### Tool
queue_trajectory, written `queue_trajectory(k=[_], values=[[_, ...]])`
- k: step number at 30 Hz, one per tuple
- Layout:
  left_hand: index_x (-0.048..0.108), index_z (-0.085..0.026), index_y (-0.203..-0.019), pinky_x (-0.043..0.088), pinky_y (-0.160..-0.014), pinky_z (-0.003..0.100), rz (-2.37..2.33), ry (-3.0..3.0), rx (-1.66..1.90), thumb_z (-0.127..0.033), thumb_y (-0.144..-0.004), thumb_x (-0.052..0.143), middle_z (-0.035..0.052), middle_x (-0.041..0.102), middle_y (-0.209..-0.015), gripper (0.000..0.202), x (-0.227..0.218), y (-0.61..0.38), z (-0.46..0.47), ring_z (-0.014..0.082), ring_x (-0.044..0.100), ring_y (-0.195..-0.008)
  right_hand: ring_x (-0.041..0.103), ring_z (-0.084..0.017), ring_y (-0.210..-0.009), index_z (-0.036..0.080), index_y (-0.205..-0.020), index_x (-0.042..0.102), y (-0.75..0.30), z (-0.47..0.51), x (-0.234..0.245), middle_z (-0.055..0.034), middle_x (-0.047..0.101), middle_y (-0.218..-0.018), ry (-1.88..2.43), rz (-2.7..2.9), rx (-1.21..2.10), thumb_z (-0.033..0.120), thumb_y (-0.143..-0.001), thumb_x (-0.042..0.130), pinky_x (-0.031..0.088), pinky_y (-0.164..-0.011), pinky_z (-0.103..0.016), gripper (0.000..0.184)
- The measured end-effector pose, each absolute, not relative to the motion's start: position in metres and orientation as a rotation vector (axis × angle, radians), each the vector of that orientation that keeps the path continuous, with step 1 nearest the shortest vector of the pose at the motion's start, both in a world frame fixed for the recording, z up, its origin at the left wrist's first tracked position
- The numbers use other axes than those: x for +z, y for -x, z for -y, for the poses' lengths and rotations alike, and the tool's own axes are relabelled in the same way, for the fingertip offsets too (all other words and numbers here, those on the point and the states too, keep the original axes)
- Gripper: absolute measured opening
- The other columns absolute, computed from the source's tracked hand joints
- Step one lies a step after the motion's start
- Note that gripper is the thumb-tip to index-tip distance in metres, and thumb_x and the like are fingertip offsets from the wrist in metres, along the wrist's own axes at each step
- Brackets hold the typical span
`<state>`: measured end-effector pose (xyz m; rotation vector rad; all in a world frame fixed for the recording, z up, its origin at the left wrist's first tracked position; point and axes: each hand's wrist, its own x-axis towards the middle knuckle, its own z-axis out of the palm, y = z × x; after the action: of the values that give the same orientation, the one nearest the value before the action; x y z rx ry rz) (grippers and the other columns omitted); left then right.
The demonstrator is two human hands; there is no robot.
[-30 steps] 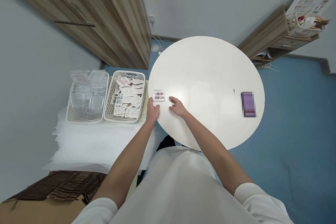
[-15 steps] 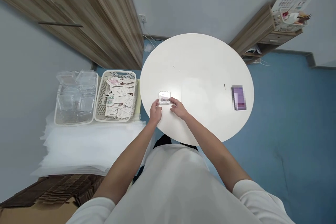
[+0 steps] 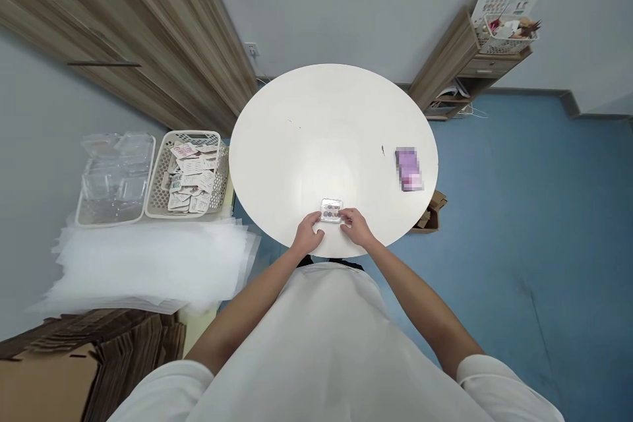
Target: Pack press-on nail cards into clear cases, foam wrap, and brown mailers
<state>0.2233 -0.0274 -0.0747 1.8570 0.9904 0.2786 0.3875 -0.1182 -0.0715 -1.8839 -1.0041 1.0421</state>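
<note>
A small clear plastic case (image 3: 331, 210) with a row of dark round pieces inside lies on the round white table (image 3: 321, 125), close to its near edge. My left hand (image 3: 308, 235) grips the case's left side with curled fingers. My right hand (image 3: 357, 227) pinches its right side. Both hands rest on the tabletop directly in front of my body.
A purple blurred object (image 3: 409, 169) lies at the table's right. To the left, a basket of printed cards (image 3: 188, 173) and a tray of clear plastic cases (image 3: 113, 175) sit on stacked white foam sheets (image 3: 143, 264). Flattened cardboard (image 3: 74, 356) lies at lower left, a wooden shelf (image 3: 465, 59) behind.
The case has moved from the table's left edge to its near edge, in front of me. My right hand has closed onto it, and the view has swung left to right.
</note>
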Motion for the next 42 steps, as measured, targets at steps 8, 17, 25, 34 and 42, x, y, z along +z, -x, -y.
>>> queue_trajectory(k=[8, 17, 25, 34, 42], values=[[0.05, -0.016, -0.112, 0.044, -0.089, 0.037, -1.073, -2.031, 0.272, -0.007, -0.063, 0.045, 0.0071, 0.054, -0.112, 0.05, -0.079, -0.219, 0.054, 0.0196, 0.053, -0.099, 0.051, -0.014, -0.086, 0.021, -0.104, 0.053, -0.379, 0.136, -0.087, -0.0048, 0.046, -0.102, 1.869, 1.18, 0.992, 0.009, -0.066, 0.051, 0.045, -0.083, -0.034, 0.039], [0.046, -0.016, -0.112, 0.043, -0.087, 0.038, -1.052, -2.202, 0.218, -0.019, -0.069, 0.053, 0.0103, 0.051, -0.111, 0.044, -0.078, -0.215, 0.056, 0.0226, 0.05, -0.103, 0.044, -0.024, -0.106, 0.021, -0.12, 0.039, -0.368, 0.138, -0.083, -0.0116, 0.037, -0.122, 2.09, 1.463, 0.826, 0.018, -0.064, 0.064, 0.042, -0.084, -0.038, 0.061], [0.03, -0.021, -0.127, 0.031, -0.097, 0.042, -0.731, -2.49, 0.019, -0.023, -0.068, 0.059, 0.0108, 0.023, -0.14, 0.065, -0.08, -0.213, 0.036, 0.0264, 0.027, -0.125, 0.038, -0.028, -0.116, 0.017, -0.108, 0.045, -0.379, 0.125, -0.078, -0.0145, 0.032, -0.134, 2.084, 1.922, 0.582, 0.02, -0.067, 0.064, 0.039, -0.088, -0.042, 0.045], [0.035, -0.02, -0.123, 0.035, -0.09, 0.04, -0.606, -2.605, -0.027, -0.029, -0.068, 0.06, 0.0123, 0.032, -0.135, 0.061, -0.077, -0.211, 0.025, 0.0269, 0.038, -0.117, 0.057, -0.024, -0.09, 0.013, -0.095, 0.048, -0.369, 0.122, -0.076, -0.0211, 0.04, -0.129, 2.191, 2.23, 0.363, 0.016, -0.079, 0.046, 0.045, -0.073, -0.036, 0.017], [0.041, -0.021, -0.118, 0.038, -0.082, 0.038, -0.578, -2.721, 0.077, -0.025, -0.078, 0.048, 0.0103, 0.048, -0.117, 0.041, -0.075, -0.212, 0.019, 0.0243, 0.047, -0.102, 0.058, -0.02, -0.082, 0.014, -0.102, 0.047, -0.369, 0.127, -0.057, -0.0155, 0.044, -0.126, 2.19, 2.155, 0.429, 0.026, -0.081, 0.042, 0.045, -0.066, -0.032, 0.024]])
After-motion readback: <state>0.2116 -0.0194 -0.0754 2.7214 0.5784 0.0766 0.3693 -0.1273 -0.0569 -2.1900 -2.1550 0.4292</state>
